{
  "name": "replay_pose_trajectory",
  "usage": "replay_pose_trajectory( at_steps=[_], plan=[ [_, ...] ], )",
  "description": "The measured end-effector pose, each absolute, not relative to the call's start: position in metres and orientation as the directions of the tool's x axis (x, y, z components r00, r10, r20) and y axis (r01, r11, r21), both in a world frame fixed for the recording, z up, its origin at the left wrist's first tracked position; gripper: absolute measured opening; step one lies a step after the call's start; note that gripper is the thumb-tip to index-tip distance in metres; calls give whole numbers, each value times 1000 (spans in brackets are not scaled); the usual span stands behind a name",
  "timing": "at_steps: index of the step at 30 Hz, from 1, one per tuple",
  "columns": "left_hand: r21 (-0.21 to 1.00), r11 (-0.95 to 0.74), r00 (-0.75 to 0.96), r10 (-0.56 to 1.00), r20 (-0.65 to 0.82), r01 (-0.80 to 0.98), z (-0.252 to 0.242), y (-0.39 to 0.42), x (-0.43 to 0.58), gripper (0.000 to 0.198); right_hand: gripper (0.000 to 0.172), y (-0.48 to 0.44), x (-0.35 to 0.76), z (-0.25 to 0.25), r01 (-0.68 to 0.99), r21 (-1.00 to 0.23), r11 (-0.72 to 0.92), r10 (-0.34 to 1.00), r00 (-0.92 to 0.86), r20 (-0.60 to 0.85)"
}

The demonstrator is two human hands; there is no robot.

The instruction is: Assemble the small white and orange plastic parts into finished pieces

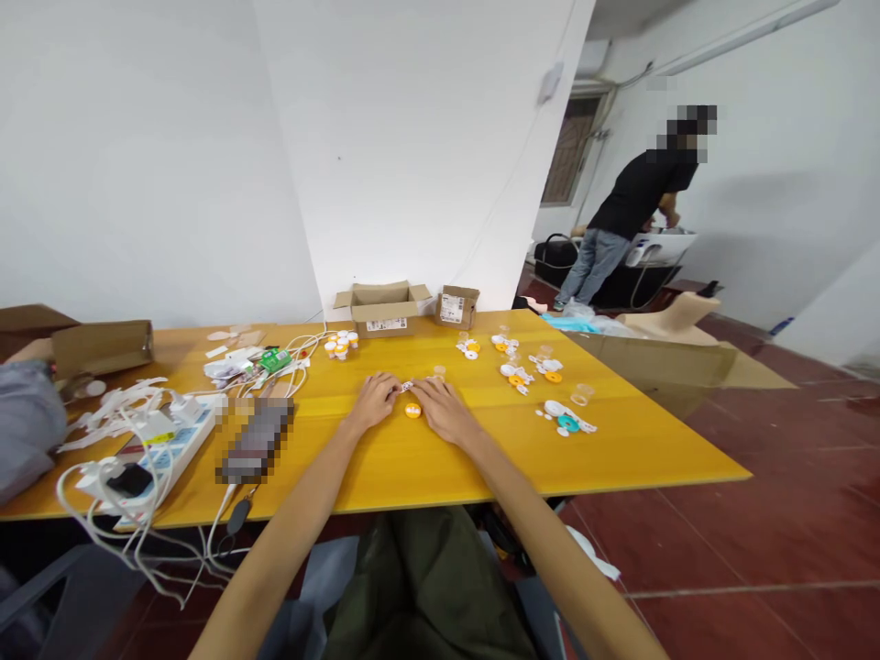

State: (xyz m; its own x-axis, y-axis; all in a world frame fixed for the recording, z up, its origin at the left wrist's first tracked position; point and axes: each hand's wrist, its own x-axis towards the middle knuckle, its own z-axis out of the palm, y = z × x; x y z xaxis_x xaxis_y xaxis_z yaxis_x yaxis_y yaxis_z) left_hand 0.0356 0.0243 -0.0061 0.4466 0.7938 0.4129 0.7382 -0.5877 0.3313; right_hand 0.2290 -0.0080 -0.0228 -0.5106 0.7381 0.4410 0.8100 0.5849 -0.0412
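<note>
Both my hands rest over the yellow table (pixel 440 477) with their fingertips close together. Between them is a small white piece with dark marks (pixel 406 387). My left hand (pixel 375 401) has its fingers pressed together at the left end of that piece. My right hand (pixel 444 410) touches its right end with bent fingers. Just below the fingertips lies an orange and white round part (pixel 412 411), touched by neither hand. A clear plastic cup (pixel 439 373) stands behind my right hand, partly hidden by it.
Small part groups (pixel 515 376) and a teal ring (pixel 568 423) lie right. Behind are white-orange pieces (pixel 342 345) and an open carton (pixel 385 310). Left are a phone (pixel 258 440), a power strip (pixel 171 458) and another person's sleeve (pixel 27 426). A person (pixel 629 197) stands back right.
</note>
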Motion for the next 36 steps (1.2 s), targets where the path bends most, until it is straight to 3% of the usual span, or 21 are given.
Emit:
replay_pose_trajectory(
  at_steps=[6,23,32,36],
  plan=[
    [355,-597,437,787,437,720,-9,27,34,21,38,-9,226,-22,862,-89,499,784,-405,470],
    [391,-618,423,770,479,682,-11,29,33,22,28,2,230,-33,865,-207,458,810,-310,497],
    [472,-648,400,752,524,599,-7,28,37,21,25,14,237,-39,658,-600,455,860,-147,489],
    [516,-685,379,721,580,514,-7,28,41,21,24,16,238,-38,573,-705,418,886,-85,456]
  ],
)
